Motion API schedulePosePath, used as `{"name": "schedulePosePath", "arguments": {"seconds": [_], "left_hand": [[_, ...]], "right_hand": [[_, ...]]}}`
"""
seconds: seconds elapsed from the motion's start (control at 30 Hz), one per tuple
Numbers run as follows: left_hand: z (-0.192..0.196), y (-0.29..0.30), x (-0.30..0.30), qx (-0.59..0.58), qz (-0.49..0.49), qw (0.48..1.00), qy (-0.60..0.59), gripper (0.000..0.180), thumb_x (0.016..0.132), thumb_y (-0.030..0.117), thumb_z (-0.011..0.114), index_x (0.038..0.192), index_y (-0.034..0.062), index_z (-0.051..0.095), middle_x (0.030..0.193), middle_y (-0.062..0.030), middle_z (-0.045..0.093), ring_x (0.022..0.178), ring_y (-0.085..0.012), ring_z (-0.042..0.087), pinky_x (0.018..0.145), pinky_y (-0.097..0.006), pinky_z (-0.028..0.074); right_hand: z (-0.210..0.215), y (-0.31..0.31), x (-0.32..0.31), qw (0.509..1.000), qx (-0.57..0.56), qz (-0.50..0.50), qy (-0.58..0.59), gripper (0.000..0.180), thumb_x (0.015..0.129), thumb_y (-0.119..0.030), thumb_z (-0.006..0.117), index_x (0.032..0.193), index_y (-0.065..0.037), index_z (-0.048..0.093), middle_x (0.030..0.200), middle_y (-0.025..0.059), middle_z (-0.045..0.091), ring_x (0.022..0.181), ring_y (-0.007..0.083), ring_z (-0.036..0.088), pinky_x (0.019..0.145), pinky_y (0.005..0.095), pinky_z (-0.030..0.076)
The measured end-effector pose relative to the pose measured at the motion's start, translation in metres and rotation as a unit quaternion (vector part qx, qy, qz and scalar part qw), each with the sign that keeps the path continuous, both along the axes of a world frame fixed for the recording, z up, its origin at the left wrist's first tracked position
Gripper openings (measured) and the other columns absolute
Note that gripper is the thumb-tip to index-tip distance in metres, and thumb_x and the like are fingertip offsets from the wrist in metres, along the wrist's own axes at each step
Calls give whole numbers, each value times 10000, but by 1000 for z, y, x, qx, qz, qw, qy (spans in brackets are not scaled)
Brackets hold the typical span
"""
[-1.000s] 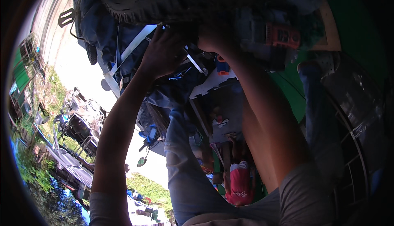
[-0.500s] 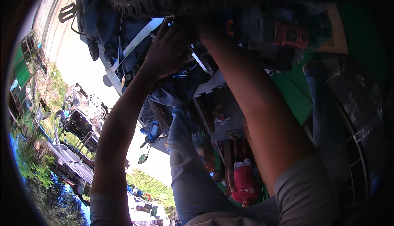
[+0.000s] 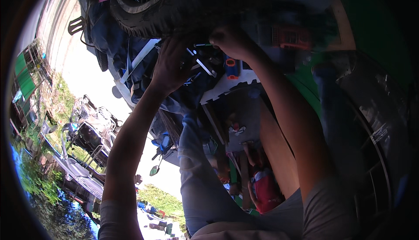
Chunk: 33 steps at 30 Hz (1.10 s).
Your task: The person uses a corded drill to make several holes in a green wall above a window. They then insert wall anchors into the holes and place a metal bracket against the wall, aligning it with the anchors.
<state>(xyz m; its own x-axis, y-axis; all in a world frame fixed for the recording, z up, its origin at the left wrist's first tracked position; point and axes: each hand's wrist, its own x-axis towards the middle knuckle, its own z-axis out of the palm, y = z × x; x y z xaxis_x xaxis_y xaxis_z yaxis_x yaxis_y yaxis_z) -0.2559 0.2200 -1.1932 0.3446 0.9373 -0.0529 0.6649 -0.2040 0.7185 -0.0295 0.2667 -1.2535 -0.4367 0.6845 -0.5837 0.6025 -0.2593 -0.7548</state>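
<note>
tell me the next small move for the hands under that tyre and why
Probably keep the left hand bracing and bring the right hand a touch closer to the silver rod-like part between them. Both hands sit tight under the black tyre; the spot is shadowed, so what they grip is unclear.

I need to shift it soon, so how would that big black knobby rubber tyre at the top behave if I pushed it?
The big black knobby rubber tyre looks thick-walled, so probably heavy and fairly stiff. Its round shape suggests it could roll if freed. The chunky tread should give both hands, left hand and right hand, a non-slip hold.
</note>
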Motion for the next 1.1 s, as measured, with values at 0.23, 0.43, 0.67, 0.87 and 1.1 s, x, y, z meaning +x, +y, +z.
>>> {"name": "schedulePosePath", "arguments": {"seconds": [0.23,0.43,0.67,0.87,1.1], "left_hand": [[41,-64,1,-97,-122,987,-44,194,988,134,682,1127,5,723,1094,-167,724,1012,-349,703,885,-408,560],[23,-161,-47,-210,-283,935,-28,252,977,196,681,1155,18,691,1044,-151,719,910,-277,700,815,-402,556],[-19,-173,-115,-799,67,455,-387,337,1066,321,600,1062,-4,693,817,-21,598,707,-151,572,647,-315,477],[-19,-152,-92,-623,-1,760,-186,227,1044,223,594,1033,28,708,835,-60,646,735,-208,616,675,-413,526],[-32,-149,-60,-82,-33,970,226,180,908,133,667,1072,94,728,1224,-117,656,1066,-322,639,899,-419,536]], "right_hand": [[70,-67,23,925,-331,-6,186,181,955,-150,699,1009,5,776,704,53,642,663,143,617,658,294,505],[63,-145,-21,964,-66,168,194,166,912,-109,725,1046,-45,800,867,115,698,784,265,703,741,364,545],[68,-180,-58,940,202,207,179,227,895,-97,739,1111,-33,717,968,90,625,900,275,667,773,390,551],[62,-179,-26,960,232,77,136,179,901,-46,706,1077,-18,694,967,105,621,882,292,661,770,388,555],[30,-162,62,977,143,133,-86,142,883,-101,741,994,-25,694,972,143,648,926,331,677,806,434,544]]}}
